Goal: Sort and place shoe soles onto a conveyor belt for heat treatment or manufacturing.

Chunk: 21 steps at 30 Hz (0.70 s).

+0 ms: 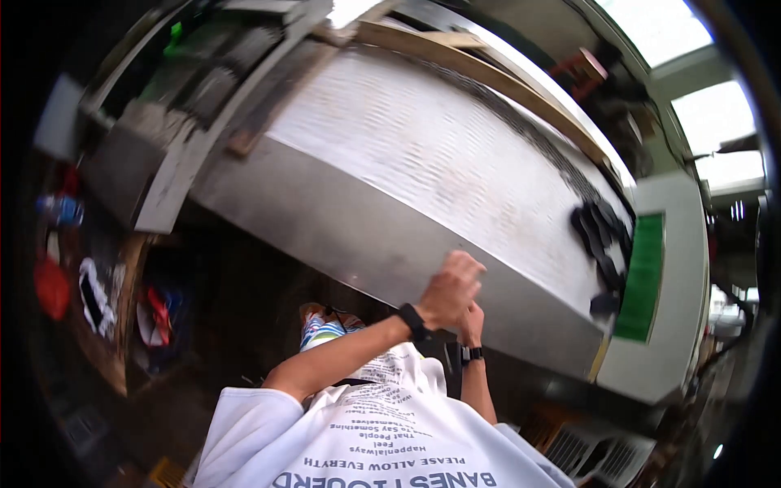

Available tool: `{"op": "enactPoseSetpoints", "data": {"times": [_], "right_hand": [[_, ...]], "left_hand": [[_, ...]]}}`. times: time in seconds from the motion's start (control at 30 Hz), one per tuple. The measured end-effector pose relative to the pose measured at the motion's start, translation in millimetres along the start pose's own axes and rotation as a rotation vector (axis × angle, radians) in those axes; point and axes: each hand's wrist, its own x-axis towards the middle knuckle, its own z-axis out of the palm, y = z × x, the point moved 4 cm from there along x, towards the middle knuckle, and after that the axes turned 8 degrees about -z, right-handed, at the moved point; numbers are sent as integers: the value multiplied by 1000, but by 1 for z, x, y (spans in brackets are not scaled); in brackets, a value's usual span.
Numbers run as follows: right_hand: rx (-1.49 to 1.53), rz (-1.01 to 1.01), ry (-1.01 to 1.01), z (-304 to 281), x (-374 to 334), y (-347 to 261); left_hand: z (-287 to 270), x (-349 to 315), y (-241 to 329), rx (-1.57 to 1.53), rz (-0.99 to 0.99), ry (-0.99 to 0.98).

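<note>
My left hand (452, 289), with a black band on its wrist, is over the metal front edge of the bench. Its fingers look curled and are somewhat smeared by motion. Close against it, lower and to the right, is my right hand (472, 324), with a dark watch on its wrist. The left hand partly covers it, so its fingers are hidden. Whether anything small is between the hands does not show. Both are above the bare grey metal strip (350, 213) along the near side of a white, rippled sheet (423, 154).
Black curved pieces (598, 236) lie at the sheet's right end, beside a white panel with a green patch (643, 281). A wooden strip (496, 69) runs along the far side. Left stands a metal frame (187, 154); below it are a bottle (61, 210) and a wooden-edged shelf (130, 309).
</note>
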Motion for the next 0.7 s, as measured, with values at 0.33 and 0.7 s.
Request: {"op": "enactPoseSetpoints", "data": {"times": [0.33, 0.7], "right_hand": [[1167, 6, 231, -134, -3, -119], [1086, -397, 612, -170, -69, -187]], "left_hand": [[-59, 42, -28, -390, -455, -4], [-82, 46, -44, -444, -555, -106]]}}
